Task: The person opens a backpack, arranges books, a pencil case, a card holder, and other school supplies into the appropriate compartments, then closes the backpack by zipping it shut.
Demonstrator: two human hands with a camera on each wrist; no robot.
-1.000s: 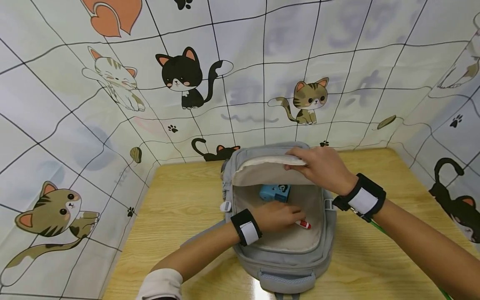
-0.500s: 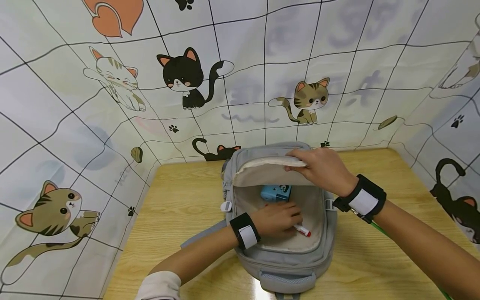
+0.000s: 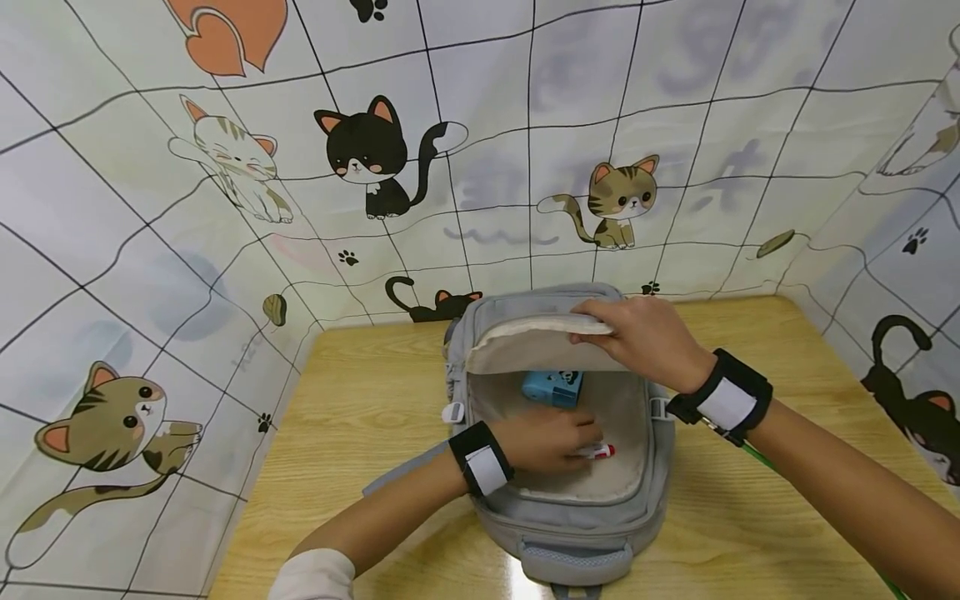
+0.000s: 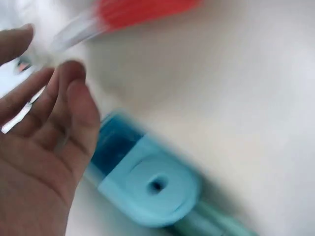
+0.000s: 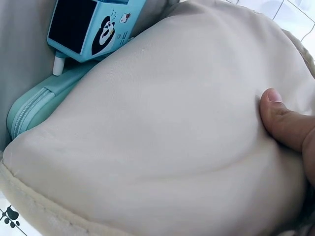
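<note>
A grey backpack point(image 3: 557, 518) lies with its front compartment open. My right hand point(image 3: 651, 340) pinches the edge of the raised flap point(image 3: 517, 354), its thumb point(image 5: 283, 118) against the beige lining. Inside the compartment, my left hand point(image 3: 547, 439) has loosely bent fingers, the thumb apart from them. Just beyond those fingertips is a white marker with a red cap point(image 4: 142, 10), partly covered by the hand in the head view. A blue panda-printed pencil sharpener point(image 3: 553, 388) sits deeper in, beside a teal zipped case point(image 5: 42, 101) that the flap partly hides.
The backpack rests on a wooden table point(image 3: 367, 375). Behind and to both sides hangs a cat-printed cloth point(image 3: 495, 200). A strap point(image 3: 405, 468) extends from the bag's left side, and a padded handle point(image 3: 576, 562) is at its near end.
The marker has shifted and turned slightly within the compartment, and my left hand has drawn back a little to the left. My right hand keeps its hold on the flap.
</note>
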